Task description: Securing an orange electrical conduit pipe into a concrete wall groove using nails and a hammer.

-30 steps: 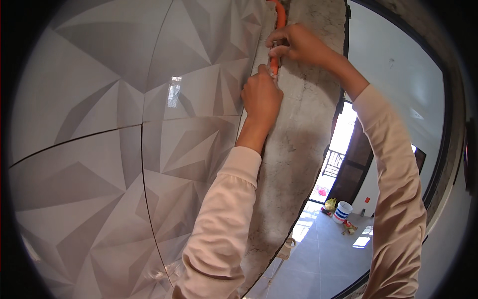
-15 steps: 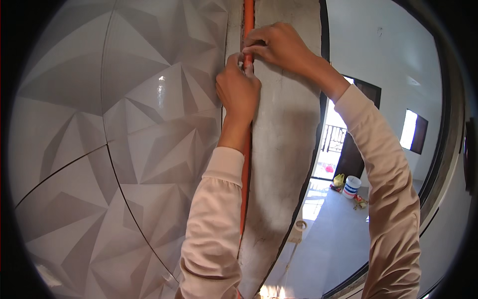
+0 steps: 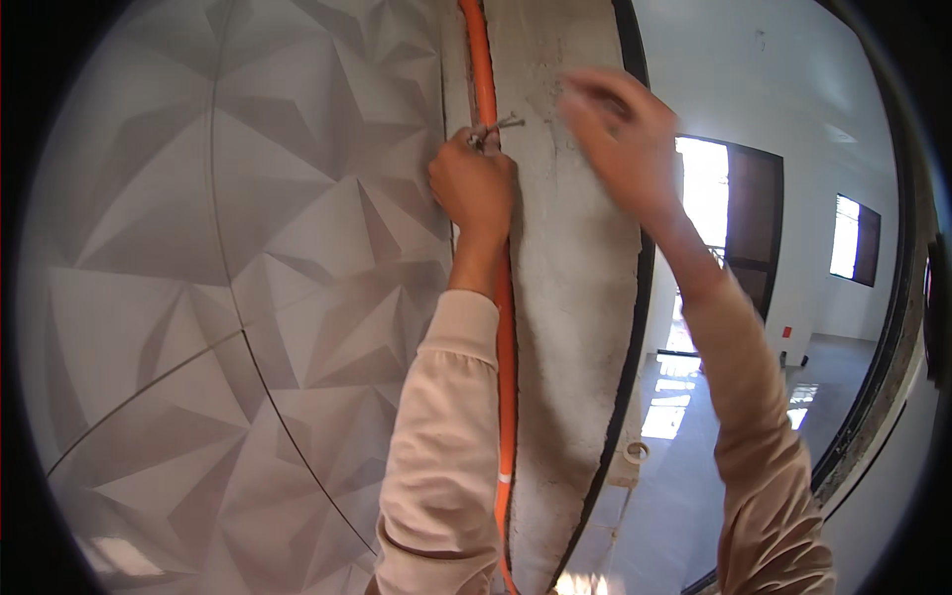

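Head view — tile (image 3: 149,228) beside concrete (image 3: 570,268), room (image 3: 793,89) beyond; left grip (image 3: 474,188) pinches grey bits (image 3: 509,122) — right grip (image 3: 635,144) too blurred to tell.

Orange pipe (image 3: 508,377): upright, gently curved, recessed in wall (image 3: 570,297). Thin grey pieces (image 3: 509,122): bunched near it, tips pointing right.

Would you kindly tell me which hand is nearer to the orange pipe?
Left. The left hand is right at the orange pipe, partly covering it in view. The right hand, blurred, is apart from it, off to the pipe's right.
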`<action>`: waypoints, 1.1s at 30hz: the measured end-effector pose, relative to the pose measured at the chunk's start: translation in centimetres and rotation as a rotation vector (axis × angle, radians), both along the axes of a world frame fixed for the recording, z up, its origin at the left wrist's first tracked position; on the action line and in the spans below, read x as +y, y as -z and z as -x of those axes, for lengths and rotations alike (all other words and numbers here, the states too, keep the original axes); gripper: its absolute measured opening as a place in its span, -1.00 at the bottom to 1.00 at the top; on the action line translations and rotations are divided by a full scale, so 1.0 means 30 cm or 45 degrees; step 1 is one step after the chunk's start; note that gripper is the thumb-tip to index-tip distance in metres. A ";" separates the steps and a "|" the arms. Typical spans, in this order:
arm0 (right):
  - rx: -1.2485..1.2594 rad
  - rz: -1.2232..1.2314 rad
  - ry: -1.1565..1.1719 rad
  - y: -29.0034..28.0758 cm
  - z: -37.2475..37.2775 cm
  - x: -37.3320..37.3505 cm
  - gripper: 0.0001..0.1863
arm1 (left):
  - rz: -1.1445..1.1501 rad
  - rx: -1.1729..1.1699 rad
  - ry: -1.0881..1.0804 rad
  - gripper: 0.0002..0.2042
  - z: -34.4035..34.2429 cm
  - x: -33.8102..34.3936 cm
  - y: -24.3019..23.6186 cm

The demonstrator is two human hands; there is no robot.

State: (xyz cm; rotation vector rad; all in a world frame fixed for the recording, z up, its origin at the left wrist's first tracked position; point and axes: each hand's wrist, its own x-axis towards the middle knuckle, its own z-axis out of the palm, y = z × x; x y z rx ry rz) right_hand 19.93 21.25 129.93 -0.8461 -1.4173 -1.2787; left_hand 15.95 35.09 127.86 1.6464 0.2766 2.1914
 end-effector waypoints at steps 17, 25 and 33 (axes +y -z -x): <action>0.159 0.073 0.178 0.263 -0.019 -0.042 -0.71 | -0.042 -0.069 -0.037 -0.90 -0.037 0.053 0.012; -0.089 0.414 0.282 -0.097 -0.062 0.191 -0.79 | -0.152 0.059 -0.077 -0.79 0.002 0.060 -0.009; -0.243 -0.016 0.353 -0.350 -0.056 0.058 -0.65 | -0.406 0.436 -0.072 -0.37 0.053 0.096 -0.129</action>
